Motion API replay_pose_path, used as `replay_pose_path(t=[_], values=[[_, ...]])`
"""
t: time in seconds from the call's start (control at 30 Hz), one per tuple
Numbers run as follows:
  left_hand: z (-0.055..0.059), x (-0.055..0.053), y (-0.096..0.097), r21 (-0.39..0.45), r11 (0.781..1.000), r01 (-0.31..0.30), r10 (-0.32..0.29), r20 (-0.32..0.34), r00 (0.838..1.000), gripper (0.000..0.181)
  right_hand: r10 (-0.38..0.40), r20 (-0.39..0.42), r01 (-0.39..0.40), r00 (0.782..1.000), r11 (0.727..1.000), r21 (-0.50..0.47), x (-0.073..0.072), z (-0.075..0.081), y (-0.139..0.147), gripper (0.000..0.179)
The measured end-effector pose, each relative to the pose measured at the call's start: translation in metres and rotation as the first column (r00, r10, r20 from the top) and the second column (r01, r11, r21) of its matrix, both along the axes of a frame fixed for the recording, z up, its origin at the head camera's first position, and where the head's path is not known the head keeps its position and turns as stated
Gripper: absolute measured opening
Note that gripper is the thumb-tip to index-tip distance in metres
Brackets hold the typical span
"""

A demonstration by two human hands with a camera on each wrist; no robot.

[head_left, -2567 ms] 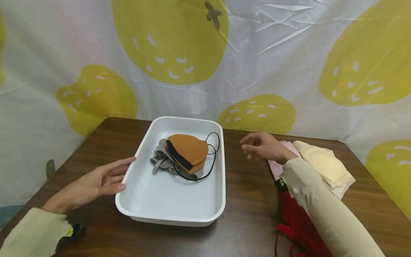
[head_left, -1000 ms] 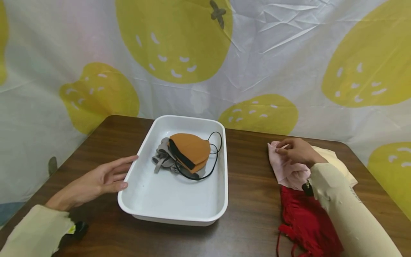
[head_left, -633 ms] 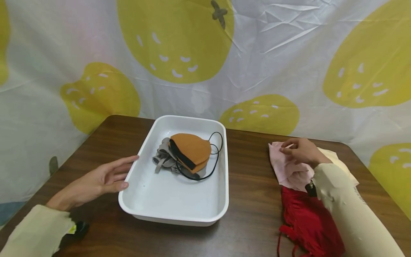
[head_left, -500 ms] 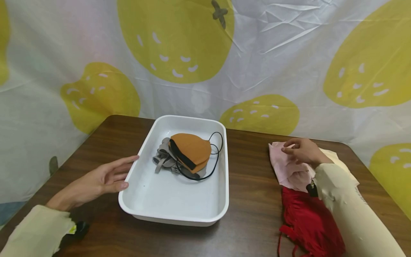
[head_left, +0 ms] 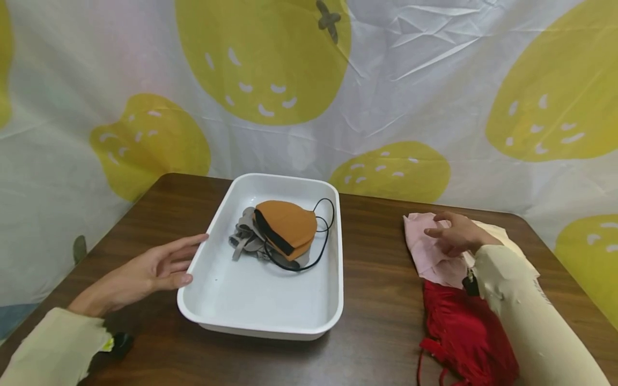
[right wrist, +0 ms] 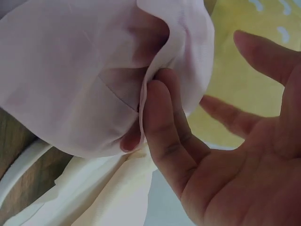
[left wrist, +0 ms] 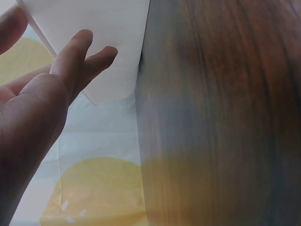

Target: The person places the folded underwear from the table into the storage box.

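Observation:
My left hand (head_left: 149,268) rests with relaxed fingers at the left rim of the white tray (head_left: 265,316). Inside the tray, an orange face mask (head_left: 289,225) with a black band and black elastic loops lies over a crumpled grey cloth item (head_left: 246,236). On the right, my right hand (head_left: 456,233) is over a thin pink cloth (head_left: 420,241). In the right wrist view, its lower fingers (right wrist: 164,136) touch a fold of the pink cloth (right wrist: 61,80), while thumb and forefinger stand spread apart from it. One fingertip shows past the fold.
A red cloth item (head_left: 468,327) with strings lies in front of the pink cloth. Behind my right wrist is a cream cloth item (head_left: 499,233), partly hidden. All lie on the dark wooden table (head_left: 381,300), with a lemon-print curtain (head_left: 386,96) behind it.
My right hand has moved right, from beside the tray to the pink cloth, and its thumb and forefinger have now spread. The left hand has stayed at the tray rim.

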State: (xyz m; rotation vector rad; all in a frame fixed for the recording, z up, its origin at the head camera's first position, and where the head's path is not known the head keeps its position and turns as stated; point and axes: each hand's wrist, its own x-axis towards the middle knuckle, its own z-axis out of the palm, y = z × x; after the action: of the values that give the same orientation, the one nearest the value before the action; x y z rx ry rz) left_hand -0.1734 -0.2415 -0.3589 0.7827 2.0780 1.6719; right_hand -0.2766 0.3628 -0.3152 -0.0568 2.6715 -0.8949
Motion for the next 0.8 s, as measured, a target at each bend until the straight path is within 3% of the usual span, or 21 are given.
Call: replay_pose_path(t=[0.13, 0.27, 0.43, 0.57, 0.67, 0.8], values=[[0.001, 0.002, 0.0, -0.009, 1.0, -0.008, 0.008, 0.008, 1.0, 0.072, -0.017, 0.041, 0.018, 0.999, 0.999, -0.033, 0.0, -0.002, 0.0, 0.071], [0.003, 0.002, 0.001, -0.022, 1.0, -0.016, 0.016, 0.008, 1.0, 0.072, -0.024, 0.003, 0.024, 1.0, 1.0, -0.003, -0.001, -0.004, 0.001, 0.066], [0.003, 0.003, 0.001, -0.015, 1.0, -0.004, 0.004, -0.011, 1.0, 0.071, -0.011, -0.077, 0.022, 0.997, 0.988, 0.151, -0.003, -0.008, 0.004, 0.062], [0.003, 0.003, 0.001, -0.018, 1.0, -0.01, 0.01, -0.013, 1.0, 0.071, 0.045, -0.173, 0.012, 0.984, 0.949, 0.314, -0.006, -0.01, 0.006, 0.057], [0.003, 0.003, 0.001, -0.016, 1.0, -0.006, 0.006, -0.016, 1.0, 0.071, 0.066, -0.203, 0.012, 0.977, 0.933, 0.36, -0.007, -0.012, 0.006, 0.057], [0.004, 0.003, 0.001, -0.022, 1.0, -0.011, 0.011, -0.015, 1.0, 0.071, 0.052, -0.204, 0.026, 0.978, 0.931, 0.363, -0.006, -0.014, 0.003, 0.062]])
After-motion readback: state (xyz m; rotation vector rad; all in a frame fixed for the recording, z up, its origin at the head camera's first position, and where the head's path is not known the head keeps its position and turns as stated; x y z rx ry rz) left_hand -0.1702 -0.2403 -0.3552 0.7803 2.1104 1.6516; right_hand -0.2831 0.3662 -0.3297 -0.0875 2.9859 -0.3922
